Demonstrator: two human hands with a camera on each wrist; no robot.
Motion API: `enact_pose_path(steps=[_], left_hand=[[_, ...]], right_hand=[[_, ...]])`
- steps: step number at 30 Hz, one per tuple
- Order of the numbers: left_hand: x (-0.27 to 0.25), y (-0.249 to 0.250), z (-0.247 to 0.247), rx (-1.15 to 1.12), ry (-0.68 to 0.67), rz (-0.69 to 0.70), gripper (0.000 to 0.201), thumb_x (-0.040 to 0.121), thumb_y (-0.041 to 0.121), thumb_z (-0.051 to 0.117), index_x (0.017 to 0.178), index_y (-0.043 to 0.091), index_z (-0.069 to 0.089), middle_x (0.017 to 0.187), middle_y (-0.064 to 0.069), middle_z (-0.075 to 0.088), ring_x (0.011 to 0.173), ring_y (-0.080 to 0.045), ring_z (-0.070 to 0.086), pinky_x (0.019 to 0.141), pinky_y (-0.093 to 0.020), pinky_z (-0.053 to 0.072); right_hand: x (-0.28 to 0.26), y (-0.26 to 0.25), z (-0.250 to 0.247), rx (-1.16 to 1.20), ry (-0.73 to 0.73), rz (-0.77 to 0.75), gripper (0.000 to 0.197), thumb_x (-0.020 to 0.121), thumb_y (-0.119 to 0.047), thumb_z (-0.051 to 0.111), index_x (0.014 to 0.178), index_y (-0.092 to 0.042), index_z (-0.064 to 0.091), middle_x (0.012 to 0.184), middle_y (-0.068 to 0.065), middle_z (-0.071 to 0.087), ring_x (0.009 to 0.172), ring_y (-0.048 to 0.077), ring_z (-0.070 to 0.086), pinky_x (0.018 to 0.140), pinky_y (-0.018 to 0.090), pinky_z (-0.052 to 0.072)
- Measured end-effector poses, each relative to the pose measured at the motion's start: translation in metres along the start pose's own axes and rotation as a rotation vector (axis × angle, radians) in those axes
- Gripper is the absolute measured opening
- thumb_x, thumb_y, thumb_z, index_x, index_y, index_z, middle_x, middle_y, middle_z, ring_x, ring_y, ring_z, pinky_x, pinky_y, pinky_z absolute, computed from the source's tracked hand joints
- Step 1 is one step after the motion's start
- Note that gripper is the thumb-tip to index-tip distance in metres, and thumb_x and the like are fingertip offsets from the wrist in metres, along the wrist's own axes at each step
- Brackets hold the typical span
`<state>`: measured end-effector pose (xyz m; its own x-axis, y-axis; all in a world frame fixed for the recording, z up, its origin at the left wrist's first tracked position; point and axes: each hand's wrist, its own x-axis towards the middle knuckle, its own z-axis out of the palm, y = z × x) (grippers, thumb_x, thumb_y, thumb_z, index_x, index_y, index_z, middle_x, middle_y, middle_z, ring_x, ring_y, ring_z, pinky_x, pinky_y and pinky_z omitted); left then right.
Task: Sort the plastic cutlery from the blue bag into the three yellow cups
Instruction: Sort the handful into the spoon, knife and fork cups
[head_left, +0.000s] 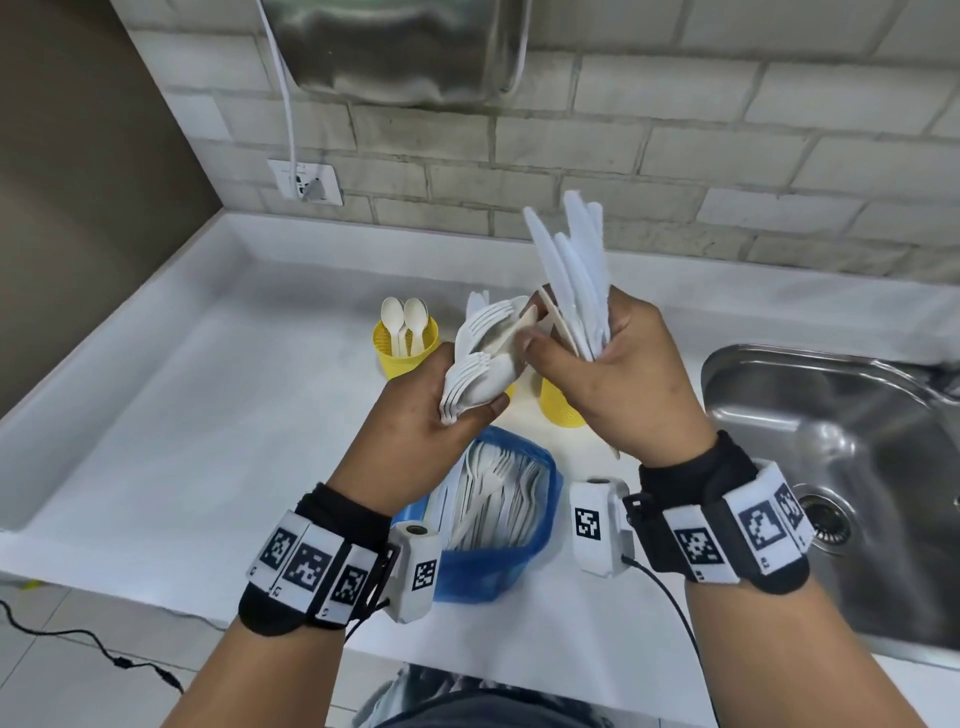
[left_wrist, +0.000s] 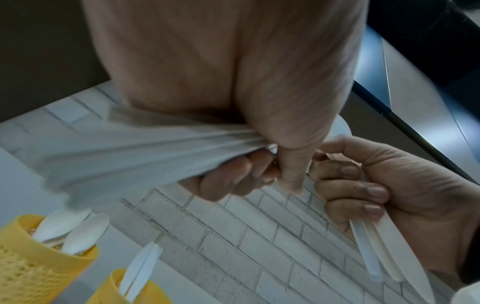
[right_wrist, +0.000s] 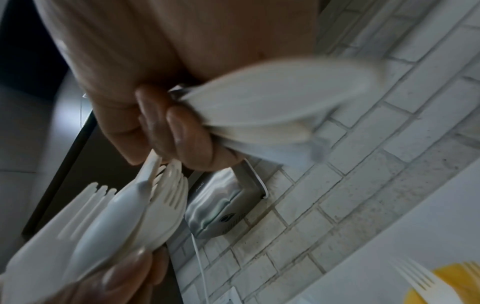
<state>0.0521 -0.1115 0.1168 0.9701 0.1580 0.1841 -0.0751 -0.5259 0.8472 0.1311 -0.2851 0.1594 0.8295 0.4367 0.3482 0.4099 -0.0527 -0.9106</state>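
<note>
My left hand (head_left: 457, 395) grips a fanned bunch of white forks and spoons (head_left: 480, 358) above the counter. My right hand (head_left: 597, 358) holds a bundle of white knives (head_left: 576, 265) upright, and its thumb and forefinger pinch one handle (head_left: 527, 325) of the left bunch. In the right wrist view the knives (right_wrist: 272, 102) are blurred and the forks (right_wrist: 166, 195) lie below. The blue bag (head_left: 540, 561) stands open under my wrists with cutlery inside. One yellow cup (head_left: 402, 358) holds spoons. A second cup (head_left: 558, 408) sits under my right hand; the third is mostly hidden behind my left hand.
A steel sink (head_left: 841, 457) lies to the right of the white counter (head_left: 208, 415). A brick wall with a socket (head_left: 306, 182) and a metal dryer (head_left: 405, 47) stands behind. In the left wrist view a cup (left_wrist: 124, 288) holds flat white pieces.
</note>
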Motion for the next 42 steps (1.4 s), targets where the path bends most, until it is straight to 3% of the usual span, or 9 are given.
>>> enact_pose_path(steps=[8, 14, 18, 24, 27, 30, 35, 37, 42], left_hand=[[0.0, 0.006, 0.011, 0.014, -0.018, 0.031, 0.019, 0.096, 0.028, 0.072, 0.109, 0.03, 0.058, 0.094, 0.018, 0.067, 0.087, 0.004, 0.062, 0.069, -0.007, 0.043], [0.002, 0.009, 0.017, 0.02, -0.045, 0.031, 0.021, 0.096, 0.031, 0.07, 0.113, 0.025, 0.059, 0.095, 0.018, 0.068, 0.087, 0.002, 0.063, 0.069, -0.009, 0.044], [0.004, 0.011, 0.019, 0.007, -0.051, 0.028, 0.025, 0.096, 0.032, 0.069, 0.117, 0.024, 0.06, 0.1, 0.018, 0.068, 0.092, 0.002, 0.063, 0.072, -0.009, 0.045], [0.005, 0.015, 0.024, -0.012, -0.066, 0.011, 0.026, 0.096, 0.032, 0.069, 0.117, 0.02, 0.061, 0.099, 0.013, 0.068, 0.091, -0.002, 0.063, 0.075, -0.017, 0.047], [0.004, 0.016, 0.026, -0.023, -0.063, 0.005, 0.025, 0.096, 0.033, 0.069, 0.117, 0.022, 0.062, 0.098, 0.015, 0.068, 0.091, -0.001, 0.063, 0.075, -0.016, 0.047], [0.004, 0.016, 0.028, -0.03, -0.057, 0.007, 0.025, 0.096, 0.034, 0.069, 0.117, 0.021, 0.063, 0.098, 0.015, 0.068, 0.091, -0.001, 0.063, 0.075, -0.015, 0.047], [0.004, 0.014, 0.033, -0.053, -0.05, 0.019, 0.025, 0.097, 0.036, 0.069, 0.118, 0.023, 0.065, 0.104, 0.011, 0.071, 0.097, -0.005, 0.065, 0.081, -0.021, 0.051], [0.004, 0.015, 0.035, -0.113, -0.043, -0.011, 0.008, 0.097, 0.033, 0.068, 0.104, 0.029, 0.067, 0.089, 0.018, 0.07, 0.083, -0.001, 0.065, 0.072, -0.018, 0.049], [0.006, 0.014, 0.044, -0.424, -0.097, -0.161, 0.022, 0.1, 0.029, 0.066, 0.078, 0.03, 0.062, 0.061, 0.007, 0.045, 0.051, -0.015, 0.039, 0.052, -0.029, 0.034]], right_hand=[[-0.005, 0.011, -0.019, 0.143, 0.178, 0.032, 0.012, 0.092, -0.022, 0.073, 0.095, -0.015, 0.063, 0.07, -0.014, 0.06, 0.06, 0.001, 0.055, 0.06, 0.018, 0.043], [-0.005, 0.012, -0.019, -0.086, 0.239, -0.047, 0.021, 0.09, -0.021, 0.077, 0.096, -0.029, 0.059, 0.091, 0.002, 0.065, 0.084, 0.012, 0.064, 0.079, 0.031, 0.054], [-0.008, 0.016, -0.019, -0.144, 0.377, -0.11, 0.02, 0.091, -0.026, 0.075, 0.103, -0.012, 0.067, 0.098, 0.006, 0.07, 0.092, 0.019, 0.068, 0.085, 0.04, 0.056], [-0.008, 0.016, -0.019, -0.135, 0.32, -0.071, 0.019, 0.099, -0.032, 0.064, 0.104, -0.016, 0.055, 0.092, 0.005, 0.076, 0.068, 0.027, 0.067, 0.064, 0.049, 0.056], [-0.007, 0.011, -0.022, 0.11, 0.397, -0.054, 0.013, 0.105, -0.017, 0.055, 0.106, -0.008, 0.046, 0.087, 0.011, 0.077, 0.044, 0.021, 0.051, 0.047, 0.031, 0.044], [-0.004, 0.01, -0.03, 0.376, 0.507, 0.01, 0.01, 0.106, -0.012, 0.05, 0.108, -0.008, 0.041, 0.083, 0.018, 0.075, 0.041, 0.027, 0.044, 0.042, 0.028, 0.04], [0.003, 0.02, -0.052, 0.834, 0.779, 0.188, 0.011, 0.106, -0.014, 0.051, 0.116, -0.013, 0.046, 0.069, 0.007, 0.067, 0.068, 0.023, 0.068, 0.069, 0.039, 0.058], [0.005, 0.029, -0.06, 1.058, 0.811, 0.252, 0.012, 0.107, -0.017, 0.05, 0.119, -0.015, 0.047, 0.067, 0.006, 0.06, 0.068, 0.025, 0.069, 0.074, 0.045, 0.06], [0.006, 0.036, -0.064, 1.187, 0.823, 0.284, 0.01, 0.106, -0.021, 0.051, 0.112, -0.023, 0.043, 0.061, -0.003, 0.045, 0.043, 0.011, 0.042, 0.046, 0.022, 0.044]])
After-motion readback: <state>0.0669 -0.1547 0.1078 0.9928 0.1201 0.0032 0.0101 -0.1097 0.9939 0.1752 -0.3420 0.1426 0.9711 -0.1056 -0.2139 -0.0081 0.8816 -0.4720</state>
